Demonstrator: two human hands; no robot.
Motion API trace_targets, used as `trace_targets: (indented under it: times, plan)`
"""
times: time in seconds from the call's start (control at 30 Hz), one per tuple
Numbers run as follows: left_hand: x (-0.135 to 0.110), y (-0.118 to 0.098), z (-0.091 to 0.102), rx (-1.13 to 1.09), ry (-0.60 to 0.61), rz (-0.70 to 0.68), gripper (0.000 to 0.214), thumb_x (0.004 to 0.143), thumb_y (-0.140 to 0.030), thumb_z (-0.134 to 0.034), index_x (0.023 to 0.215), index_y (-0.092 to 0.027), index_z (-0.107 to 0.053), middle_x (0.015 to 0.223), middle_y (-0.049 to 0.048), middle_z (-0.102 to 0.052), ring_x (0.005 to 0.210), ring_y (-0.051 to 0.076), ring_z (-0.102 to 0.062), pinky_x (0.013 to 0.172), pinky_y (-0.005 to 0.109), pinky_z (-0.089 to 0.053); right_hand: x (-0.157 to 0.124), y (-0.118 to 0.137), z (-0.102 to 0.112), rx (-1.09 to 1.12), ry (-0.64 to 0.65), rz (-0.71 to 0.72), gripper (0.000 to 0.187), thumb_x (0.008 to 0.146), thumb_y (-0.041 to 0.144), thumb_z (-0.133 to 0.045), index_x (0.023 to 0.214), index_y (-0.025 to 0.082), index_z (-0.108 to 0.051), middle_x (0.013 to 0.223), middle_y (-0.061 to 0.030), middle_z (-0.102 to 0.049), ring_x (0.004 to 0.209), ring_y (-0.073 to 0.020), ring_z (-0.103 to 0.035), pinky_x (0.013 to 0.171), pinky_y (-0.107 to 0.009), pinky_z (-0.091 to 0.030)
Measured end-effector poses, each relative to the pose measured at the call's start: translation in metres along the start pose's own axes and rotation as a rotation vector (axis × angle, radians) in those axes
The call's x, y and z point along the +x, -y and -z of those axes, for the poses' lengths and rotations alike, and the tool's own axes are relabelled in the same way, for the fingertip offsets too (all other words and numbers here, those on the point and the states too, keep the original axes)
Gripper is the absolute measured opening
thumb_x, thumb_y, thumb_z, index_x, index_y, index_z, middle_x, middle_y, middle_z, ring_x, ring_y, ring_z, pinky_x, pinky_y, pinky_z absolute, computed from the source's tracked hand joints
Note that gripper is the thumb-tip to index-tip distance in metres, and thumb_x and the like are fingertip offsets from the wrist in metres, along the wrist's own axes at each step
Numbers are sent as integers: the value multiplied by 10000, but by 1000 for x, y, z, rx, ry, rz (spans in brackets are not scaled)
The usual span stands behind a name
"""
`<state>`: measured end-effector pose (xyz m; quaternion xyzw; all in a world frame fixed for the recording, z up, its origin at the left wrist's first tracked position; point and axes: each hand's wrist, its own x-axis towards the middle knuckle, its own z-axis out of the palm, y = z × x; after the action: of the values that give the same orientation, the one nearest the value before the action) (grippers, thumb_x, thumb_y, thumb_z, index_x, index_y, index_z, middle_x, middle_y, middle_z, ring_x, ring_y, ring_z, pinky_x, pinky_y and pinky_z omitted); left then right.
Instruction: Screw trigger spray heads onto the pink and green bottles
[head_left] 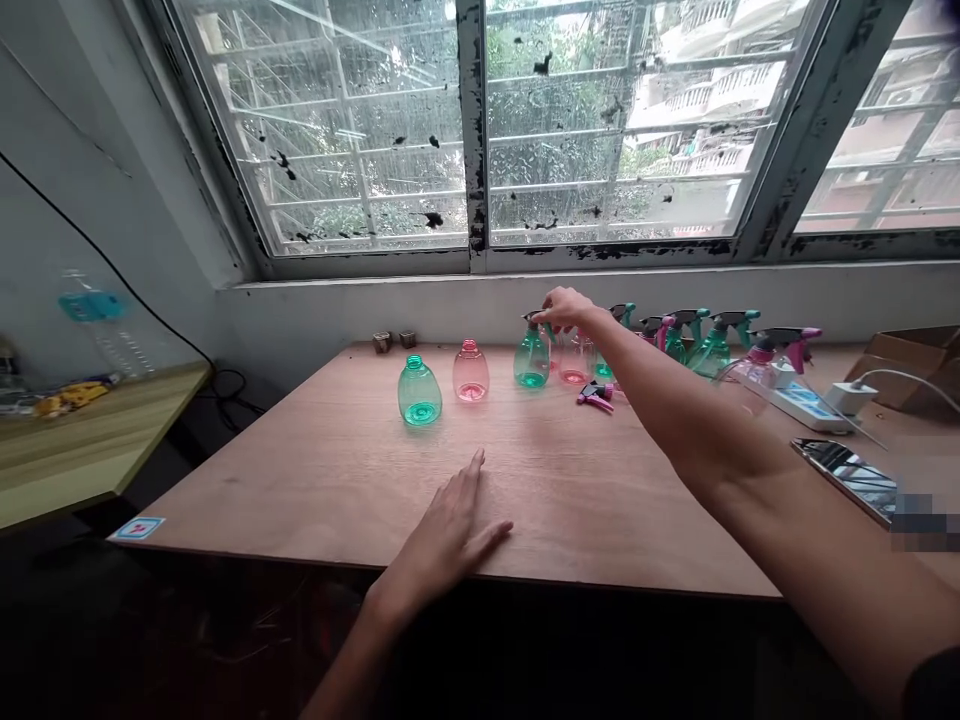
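Left hand [448, 527] spreads wide, empty, over the table [300, 500]; ahead and to its right the green bottle [531, 362] stands upright, long axis vertical. Right hand [568, 306] is nearer, fingers at the bottle's spray head [529, 316]; whether they grip it, I cannot tell.

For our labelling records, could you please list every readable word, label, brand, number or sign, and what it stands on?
None can be read.
Blue-and-white rectangular sticker on light-brown wooden table: mark too small.
Blue label on white plastic power strip: too blurred.
Transparent green and pink plastic bottles: no lettering discernible.
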<state>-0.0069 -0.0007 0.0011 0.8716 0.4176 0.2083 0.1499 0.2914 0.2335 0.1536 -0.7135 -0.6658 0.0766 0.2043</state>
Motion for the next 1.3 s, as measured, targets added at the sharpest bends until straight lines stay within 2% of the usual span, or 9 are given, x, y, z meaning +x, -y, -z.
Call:
trace_targets:
  times: [0.2, 0.27, 0.37, 0.57, 0.7, 0.93, 1.13, 1.23, 1.3]
  plan:
    - [0, -2, 2, 8, 0, 33, 791, 956, -528, -513, 1566, -256, -91, 1629, 121, -238, 1490, 313, -248, 1188, 533, -291, -8, 29, -14, -97, -115, 48, 340, 883, 276, -716, 1166, 105, -638, 1235, -183, -663, 1170, -341, -606, 1006, -546, -457]
    - [0, -2, 1, 10, -5, 35, 788, 953, -531, -517, 1566, -265, -100, 1626, 116, -250, 1486, 319, -258, 1185, 534, -296, -17, 39, -23, -74, -191, 119, 501, 892, 255, -695, 1323, 65, -525, 1448, -262, -479, 1370, -411, -394, 1113, -596, -312]
    - [0, -3, 0, 26, -13, 32, 785, 948, -523, -530, 1565, -262, -121, 1624, 115, -259, 1486, 322, -258, 1191, 532, -287, -32, 57, -44, 4, -246, 291, 618, 947, 293, -607, 1476, 116, -342, 1644, -166, -146, 1503, -336, -79, 1217, -519, -130]
    - [0, -4, -1, 28, -8, 30, 779, 949, -491, -541, 1561, -230, -136, 1615, 144, -271, 1486, 324, -257, 1200, 529, -274, -50, 86, -116, 250, -75, 353, 530, 927, 409, -644, 1372, 165, -489, 1415, -145, -532, 1251, -316, -535, 1039, -502, -448]
    - [1, 0, -3, -3, -40, 44, 775, 951, -469, -542, 1557, -242, -115, 1616, 141, -259, 1499, 329, -212, 1209, 565, -229, -57, 77, -140, 408, -36, 320, 397, 939, 326, -648, 1299, 191, -548, 1374, -104, -544, 1191, -308, -568, 985, -540, -473]
    - [7, 6, -8, -101, -178, 177, 871, 908, -504, -596, 1548, -175, -106, 1597, 217, -241, 1494, 361, -204, 1186, 579, -250, -143, 25, -113, 640, 229, 445, 622, 731, 409, -839, 1233, 169, -560, 1206, -112, -645, 1050, -244, -650, 871, -360, -570]
    - [8, 6, -5, -299, -262, 76, 888, 807, -451, -748, 1503, -228, -244, 1530, 164, -395, 1438, 341, -350, 1177, 545, -299, -254, 3, -91, 794, 230, 474, 544, 857, 489, -696, 1293, 239, -485, 1300, -122, -590, 1172, -269, -603, 805, -373, -594]
    - [7, 3, -1, -486, -307, 112, 820, 811, -396, -761, 1470, -266, -291, 1497, 121, -453, 1380, 300, -454, 1152, 488, -371, -244, -12, -64, 544, 534, 669, 734, 864, 486, -698, 1471, 300, -331, 1335, -105, -599, 1113, -247, -652, 849, -376, -586]
    - [6, 2, 1, -566, -317, 146, 788, 819, -387, -755, 1452, -268, -301, 1478, 117, -474, 1330, 287, -516, 1127, 468, -412, -214, -26, -47, 179, 288, 595, 626, 955, 487, -569, 1490, 289, -312, 1411, -118, -544, 1131, -244, -643, 923, -395, -554]
